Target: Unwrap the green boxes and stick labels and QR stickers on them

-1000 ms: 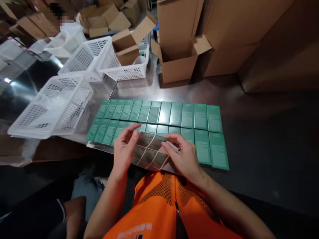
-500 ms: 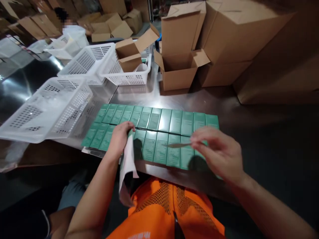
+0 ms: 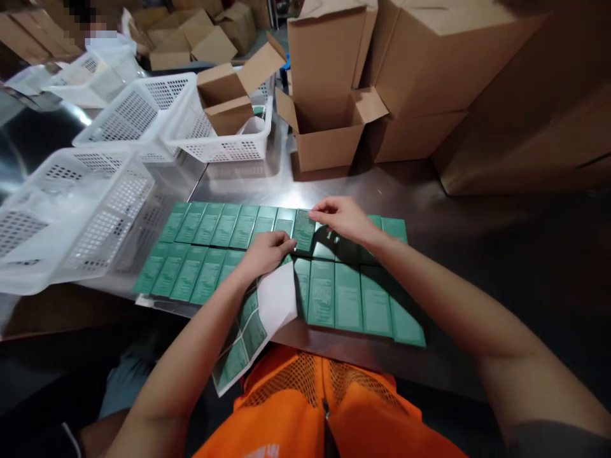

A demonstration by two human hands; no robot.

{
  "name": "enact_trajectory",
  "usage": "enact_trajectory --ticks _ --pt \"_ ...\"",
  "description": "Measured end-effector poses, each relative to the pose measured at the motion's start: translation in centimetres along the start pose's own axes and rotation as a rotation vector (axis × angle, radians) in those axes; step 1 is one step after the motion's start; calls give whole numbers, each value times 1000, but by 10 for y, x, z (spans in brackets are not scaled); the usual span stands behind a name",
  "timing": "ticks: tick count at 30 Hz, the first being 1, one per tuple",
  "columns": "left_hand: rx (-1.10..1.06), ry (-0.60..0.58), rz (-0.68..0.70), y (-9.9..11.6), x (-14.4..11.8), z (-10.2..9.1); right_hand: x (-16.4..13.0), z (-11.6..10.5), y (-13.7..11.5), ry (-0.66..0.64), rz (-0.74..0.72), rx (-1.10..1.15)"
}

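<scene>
green boxes point(image 3: 347, 296) on metal table point(image 3: 233, 187)

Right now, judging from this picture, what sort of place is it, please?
Probably a packing room or a small warehouse: a metal table bears two rows of green boxes, white plastic baskets stand to the left, and large cardboard boxes stand behind.

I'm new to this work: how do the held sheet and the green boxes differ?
The sheet hangs bent from the left hand; the green boxes lie on the table. The sheet is a single thin piece; the green boxes form two rows. The sheet also shows white; the green boxes look green on top. Both show green.
</scene>
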State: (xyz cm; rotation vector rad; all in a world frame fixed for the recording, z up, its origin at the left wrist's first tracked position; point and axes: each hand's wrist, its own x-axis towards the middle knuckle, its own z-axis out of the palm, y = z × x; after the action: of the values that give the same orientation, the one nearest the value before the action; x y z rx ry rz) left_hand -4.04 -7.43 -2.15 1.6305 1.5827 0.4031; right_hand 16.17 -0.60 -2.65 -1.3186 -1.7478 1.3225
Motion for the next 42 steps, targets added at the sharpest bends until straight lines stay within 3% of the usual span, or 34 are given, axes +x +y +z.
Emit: enact_trajectory --ticks 9,25,29,32,35,39,42 --pt "96 -7 -137 -1 12 4 18 14 19 106 26 -387" --pt "281 -59 -170 4 20 7 17 21 21 106 21 -458" --pt "428 -79 -148 9 24 9 12 26 25 215 -85 -513" --pt "494 -89 -153 12 23 9 14 28 29 323 -81 -497" --pt "530 -79 -169 12 20 7 21 27 32 303 -47 -474" --pt "544 22 -222 15 5 -4 22 20 27 217 21 -394" --pt "482 316 -270 18 -17 -13 -7 21 10 137 4 -198"
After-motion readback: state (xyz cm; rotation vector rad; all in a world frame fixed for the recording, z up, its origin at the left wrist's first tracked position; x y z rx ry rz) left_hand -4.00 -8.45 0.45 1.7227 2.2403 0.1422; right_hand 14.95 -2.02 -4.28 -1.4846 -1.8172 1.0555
